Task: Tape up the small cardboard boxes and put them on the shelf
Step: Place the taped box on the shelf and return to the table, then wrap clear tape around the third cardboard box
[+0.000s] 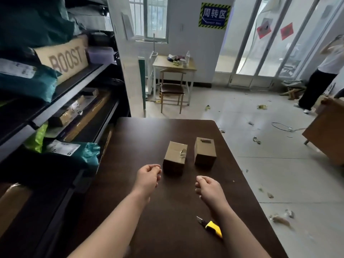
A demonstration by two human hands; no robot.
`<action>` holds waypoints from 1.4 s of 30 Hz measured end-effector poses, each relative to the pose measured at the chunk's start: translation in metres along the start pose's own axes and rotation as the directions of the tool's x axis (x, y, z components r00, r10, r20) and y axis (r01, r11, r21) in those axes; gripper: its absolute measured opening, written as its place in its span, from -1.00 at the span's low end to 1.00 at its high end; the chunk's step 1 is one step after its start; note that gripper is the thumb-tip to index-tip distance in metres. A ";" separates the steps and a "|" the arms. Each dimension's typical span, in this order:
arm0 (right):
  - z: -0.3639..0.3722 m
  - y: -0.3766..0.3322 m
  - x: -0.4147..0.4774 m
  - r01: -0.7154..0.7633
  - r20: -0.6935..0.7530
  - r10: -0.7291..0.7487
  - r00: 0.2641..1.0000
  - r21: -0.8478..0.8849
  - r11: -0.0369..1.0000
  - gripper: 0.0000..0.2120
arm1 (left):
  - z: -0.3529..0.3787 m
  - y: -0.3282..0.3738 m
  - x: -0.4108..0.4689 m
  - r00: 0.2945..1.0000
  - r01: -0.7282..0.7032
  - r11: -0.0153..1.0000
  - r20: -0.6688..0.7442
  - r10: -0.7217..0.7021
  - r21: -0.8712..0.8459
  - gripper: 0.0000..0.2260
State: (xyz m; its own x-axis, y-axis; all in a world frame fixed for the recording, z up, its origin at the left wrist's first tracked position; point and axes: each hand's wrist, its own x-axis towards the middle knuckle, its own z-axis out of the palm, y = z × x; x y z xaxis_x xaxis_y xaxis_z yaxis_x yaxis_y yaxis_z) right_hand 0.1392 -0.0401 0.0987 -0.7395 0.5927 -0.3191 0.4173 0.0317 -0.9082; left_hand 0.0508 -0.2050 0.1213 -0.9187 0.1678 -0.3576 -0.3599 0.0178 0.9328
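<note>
Head view, the only one I have. My left hand point(148, 176) and right hand point(209, 187) hover over the dark table point(149, 138), near each other. Both have their fingers loosely curled, and I can see nothing in them.

Just beyond the left fingertips sits the nearer box point(175, 157), almost touching them. The second box point(204, 152) stands just beside it, ahead of the right fingers. Both have flaps down with scraps of tape on top, so I judge the sealing isn't finished.

I can't spot a tape roll, and the next move calls for one. Behind the right fingers, by my forearm, lies a yellow utility knife point(212, 227).

Well left of the left fingers is the shelf point(70, 84), crowded with parcels, so I'll need a gap there.

Far past the fingertips there's a small desk point(162, 63), a chair point(172, 88) and a blue sign point(214, 15). Off right, litter dots the tiled floor point(260, 174) and a person point(320, 81) stands there.
</note>
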 end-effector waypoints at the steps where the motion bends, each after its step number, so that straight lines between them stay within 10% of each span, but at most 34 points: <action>1: 0.002 0.004 0.022 -0.006 0.009 0.006 1.000 -0.012 1.000 -0.82 | 0.008 -0.004 0.019 1.000 0.003 1.000 -0.019 -0.003 0.020 -0.87; 25: 0.084 0.133 0.329 -0.185 0.384 0.143 0.912 0.075 0.980 -0.41 | 0.089 -0.098 0.252 0.990 0.142 0.894 -0.039 -0.139 0.425 -0.56; 33: 0.050 0.064 0.228 -0.121 0.313 0.101 0.944 0.045 0.992 -0.52 | 0.064 -0.078 0.187 0.991 0.110 0.891 -0.116 -0.065 0.440 -0.77; 42: 0.018 0.075 0.071 -0.069 0.208 0.078 0.975 -0.052 0.996 -0.65 | 0.019 -0.102 0.055 0.993 0.085 0.790 0.013 -0.116 0.607 -0.54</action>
State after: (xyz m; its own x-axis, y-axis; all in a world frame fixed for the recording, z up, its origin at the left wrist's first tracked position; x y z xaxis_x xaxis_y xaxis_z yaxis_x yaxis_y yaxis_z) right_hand 0.1090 -0.0100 0.0031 -0.7982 0.4129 -0.4386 0.4943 0.0329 -0.8687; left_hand 0.0402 -0.1789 0.0072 -0.8684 0.1770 -0.4632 -0.2637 0.6262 0.7337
